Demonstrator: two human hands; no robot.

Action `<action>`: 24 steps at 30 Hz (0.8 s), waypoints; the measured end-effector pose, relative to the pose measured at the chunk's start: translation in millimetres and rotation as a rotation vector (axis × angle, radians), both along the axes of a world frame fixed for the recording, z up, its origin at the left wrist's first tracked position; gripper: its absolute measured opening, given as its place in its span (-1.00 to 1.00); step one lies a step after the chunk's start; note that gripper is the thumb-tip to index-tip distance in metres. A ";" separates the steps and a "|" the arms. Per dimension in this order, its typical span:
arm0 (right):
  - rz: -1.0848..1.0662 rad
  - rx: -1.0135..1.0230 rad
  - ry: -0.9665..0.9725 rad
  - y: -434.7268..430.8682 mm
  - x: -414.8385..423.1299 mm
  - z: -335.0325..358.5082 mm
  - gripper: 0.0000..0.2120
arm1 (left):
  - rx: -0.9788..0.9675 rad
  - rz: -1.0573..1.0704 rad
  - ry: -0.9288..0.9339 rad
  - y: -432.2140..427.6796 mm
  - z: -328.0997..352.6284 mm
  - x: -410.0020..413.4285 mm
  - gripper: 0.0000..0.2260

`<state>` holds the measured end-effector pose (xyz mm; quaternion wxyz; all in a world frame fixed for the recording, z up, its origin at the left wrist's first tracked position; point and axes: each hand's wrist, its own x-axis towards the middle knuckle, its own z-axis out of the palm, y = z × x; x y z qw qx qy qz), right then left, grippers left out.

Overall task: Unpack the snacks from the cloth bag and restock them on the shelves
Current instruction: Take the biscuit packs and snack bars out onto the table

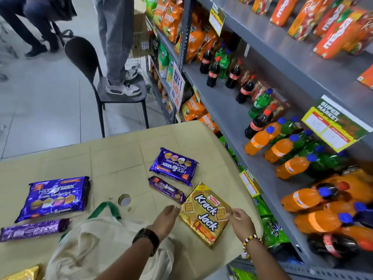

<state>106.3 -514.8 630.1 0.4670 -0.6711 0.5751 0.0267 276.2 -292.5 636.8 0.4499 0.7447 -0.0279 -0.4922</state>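
On a beige table [113, 158] beside supermarket shelves [242, 126], a person sorts biscuits taken out of a cloth bag [84, 245]. At far left lie a purple roll [32, 229] and a large Hide & Seek pack [54, 197]; the bag slumps at the near edge, its green handle [109, 209] up. The left hand [167, 219], fingers spread and flat, rests against the left edge of the gold Krack Jack pack [205, 215], which lies flat on the table; the right hand [240, 219] pinches its right edge lightly. A firm two-sided hold, then a level lift toward the shelves, would likely suit the crinkly wrapper. A second Hide & Seek pack [173, 166] and a slim roll [167, 188] lie just beyond. The bag's contents are hidden; a gold packet [22, 273] is cut off at bottom left, and the lower shelves blur.
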 end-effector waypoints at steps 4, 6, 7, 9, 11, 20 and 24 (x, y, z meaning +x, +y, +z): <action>-0.175 0.091 0.096 -17.1 0.5 -22.0 -0.40 | 0.100 -0.145 -0.119 -26.2 -3.2 8.5 -0.41; -0.333 0.202 0.095 -21.2 -1.5 -33.3 -0.38 | 0.163 -0.256 -0.175 -42.3 -11.2 8.2 -0.45; -0.418 0.281 0.080 -18.4 -2.4 -37.0 -0.40 | 0.183 -0.288 -0.184 -47.7 -14.2 7.2 -0.46; -0.477 0.435 0.075 -11.7 -8.1 -45.6 -0.44 | 0.186 -0.295 -0.180 -60.5 -23.6 2.5 -0.49; -0.399 0.449 0.040 -0.3 -9.2 -51.7 -0.55 | 0.187 -0.282 -0.193 -68.4 -28.4 0.8 -0.51; -0.076 0.381 -0.089 -28.6 -16.8 -54.9 -0.63 | 0.293 -0.195 -0.126 -81.9 -35.9 -35.9 -0.29; -0.028 0.400 -0.095 -34.1 -26.6 -46.5 -0.78 | 0.221 -0.138 -0.108 -79.2 -29.1 -53.2 -0.49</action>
